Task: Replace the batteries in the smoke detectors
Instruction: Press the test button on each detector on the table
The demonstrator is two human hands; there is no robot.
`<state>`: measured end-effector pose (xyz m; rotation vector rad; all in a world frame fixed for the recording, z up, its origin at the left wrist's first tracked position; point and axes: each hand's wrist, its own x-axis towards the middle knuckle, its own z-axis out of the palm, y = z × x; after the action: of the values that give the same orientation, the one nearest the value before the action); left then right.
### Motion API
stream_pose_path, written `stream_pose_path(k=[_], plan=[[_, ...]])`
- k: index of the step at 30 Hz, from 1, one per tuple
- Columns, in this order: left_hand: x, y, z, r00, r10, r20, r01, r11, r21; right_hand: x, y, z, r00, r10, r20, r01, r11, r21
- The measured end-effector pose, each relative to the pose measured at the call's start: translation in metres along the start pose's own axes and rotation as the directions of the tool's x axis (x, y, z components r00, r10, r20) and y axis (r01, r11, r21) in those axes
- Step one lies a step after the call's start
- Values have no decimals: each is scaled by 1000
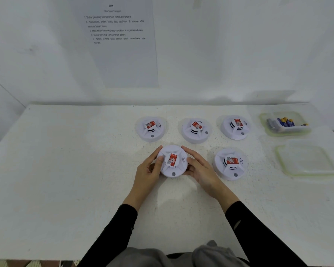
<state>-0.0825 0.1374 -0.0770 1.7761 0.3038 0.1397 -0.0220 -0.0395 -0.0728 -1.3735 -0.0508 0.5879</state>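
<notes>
- Tabletop (66,170): white, worn surface, set against a white wall.
- Smoke detectors, five, white and round, each with a red label on its raised centre. Far row of three: left detector (150,129), middle detector (196,130), right detector (236,127). Near row of two: held detector (173,160) and, to its right, free detector (229,163).
- Left hand (149,170): grip closed on the left side of the held detector, thumb lying over its top beside the label.
- Right hand (200,168): grip cupped against the right side of the same detector, fingers along its rim. Both arms in black sleeves.
- Held detector: face up, near the middle of the tabletop; whether it is lifted or resting cannot be told.
- Battery container (285,123): clear, far right, holding blue-and-yellow batteries (285,121).
- Empty container (307,160): clear, just near of the first.
- Printed sheet (116,41): fixed to the wall, numbered lines of text.
</notes>
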Motion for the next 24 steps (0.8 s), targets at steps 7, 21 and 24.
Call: stream_pose_path(k=[7, 21, 24], plan=[[1, -1, 0, 1000, 8, -2, -8, 1000, 2, -1, -1, 0, 1000, -2, 2, 2, 1000, -8], [0, -2, 1, 1000, 11, -9, -11, 1000, -3, -3, -2, 1, 1000, -17, -3, 17, 999, -39], [0, -1, 1, 1000, 22, -18, -22, 1000, -2, -8, -4, 4, 997, -77, -4, 76, 987, -140]])
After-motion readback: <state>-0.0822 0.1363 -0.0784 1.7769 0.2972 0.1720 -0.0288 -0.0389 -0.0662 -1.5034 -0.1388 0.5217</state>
